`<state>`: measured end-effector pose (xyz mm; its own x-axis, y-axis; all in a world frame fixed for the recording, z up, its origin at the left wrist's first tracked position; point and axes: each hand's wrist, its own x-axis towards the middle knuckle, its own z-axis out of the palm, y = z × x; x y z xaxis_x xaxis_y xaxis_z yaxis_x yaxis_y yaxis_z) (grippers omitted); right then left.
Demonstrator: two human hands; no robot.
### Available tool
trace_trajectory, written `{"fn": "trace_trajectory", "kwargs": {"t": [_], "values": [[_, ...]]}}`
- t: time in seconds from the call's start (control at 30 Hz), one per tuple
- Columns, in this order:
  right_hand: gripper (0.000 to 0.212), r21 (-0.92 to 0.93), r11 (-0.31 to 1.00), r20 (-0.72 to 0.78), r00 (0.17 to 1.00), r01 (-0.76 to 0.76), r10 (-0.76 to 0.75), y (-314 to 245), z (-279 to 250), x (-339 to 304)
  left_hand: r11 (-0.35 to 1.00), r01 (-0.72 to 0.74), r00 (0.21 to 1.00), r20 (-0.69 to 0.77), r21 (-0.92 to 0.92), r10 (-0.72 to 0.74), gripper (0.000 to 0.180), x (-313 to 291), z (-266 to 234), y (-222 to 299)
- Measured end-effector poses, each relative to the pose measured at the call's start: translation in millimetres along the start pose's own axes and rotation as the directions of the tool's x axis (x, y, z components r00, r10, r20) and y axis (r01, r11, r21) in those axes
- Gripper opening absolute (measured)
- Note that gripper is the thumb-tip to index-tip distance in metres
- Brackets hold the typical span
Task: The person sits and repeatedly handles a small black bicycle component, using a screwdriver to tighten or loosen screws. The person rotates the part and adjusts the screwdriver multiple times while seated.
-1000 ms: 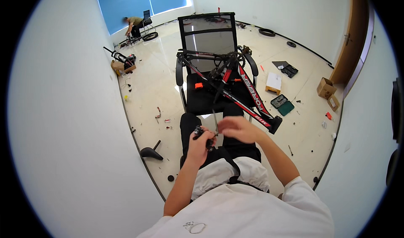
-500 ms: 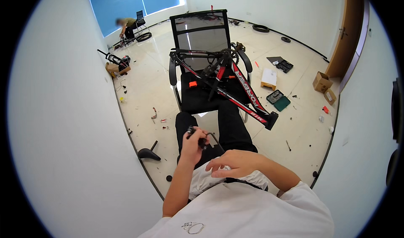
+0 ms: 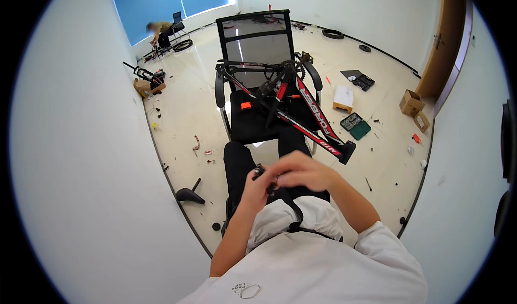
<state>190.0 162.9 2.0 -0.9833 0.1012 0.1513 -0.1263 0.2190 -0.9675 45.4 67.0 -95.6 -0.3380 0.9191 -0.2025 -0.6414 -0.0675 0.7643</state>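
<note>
Over my lap, my left hand (image 3: 254, 190) is closed around a small black bicycle part (image 3: 271, 188), whose exact kind I cannot make out. My right hand (image 3: 301, 170) reaches across it, fingers bent over the part's top and right side. Motion blurs those fingers, so whether they grip is unclear. Beyond my knees, a black, red and white bicycle frame (image 3: 320, 117) with its crank and chainring lies across a black mesh chair (image 3: 253, 137). On the seat beside the frame rests a small orange object (image 3: 246, 106).
A saddle with its post (image 3: 190, 195) lies on the floor at left. To the right are an open green toolbox (image 3: 356, 126), a white-topped box (image 3: 343, 98), a black tool case (image 3: 363, 82) and a cardboard box (image 3: 411, 103). A person (image 3: 160, 33) bends down at the far left.
My right hand has risen from near my waist and come over the black part. My left hand has shifted slightly right and toward me, still holding it.
</note>
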Motion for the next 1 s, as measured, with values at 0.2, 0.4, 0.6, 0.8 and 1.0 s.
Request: {"fn": "trace_trajectory", "kwargs": {"t": [0.2,0.4,0.6,0.8,1.0], "values": [[0.031,-0.345,0.935,0.153,0.979,-0.077,0.137,45,20,-22,0.995,-0.08,0.997,-0.017,-0.059,0.079,0.017,-2,-7,31],[0.051,-0.282,0.959,-0.227,0.971,0.008,-0.075,99,-38,33,0.998,-0.059,0.994,0.093,0.023,0.057,0.021,-3,3,17],[0.031,0.105,0.988,0.0,0.993,0.116,-0.116,-3,-17,27,0.998,-0.014,0.992,0.123,0.066,0.006,0.018,1,-2,3],[0.027,-0.238,0.971,0.153,0.987,-0.02,0.058,19,20,-19,0.997,-0.047,0.999,-0.005,-0.053,0.047,0.015,-3,-3,26],[0.033,-0.366,0.915,-0.038,0.985,-0.169,0.167,77,0,2,0.995,-0.102,0.994,0.028,-0.004,0.103,0.017,-6,-3,31]]}}
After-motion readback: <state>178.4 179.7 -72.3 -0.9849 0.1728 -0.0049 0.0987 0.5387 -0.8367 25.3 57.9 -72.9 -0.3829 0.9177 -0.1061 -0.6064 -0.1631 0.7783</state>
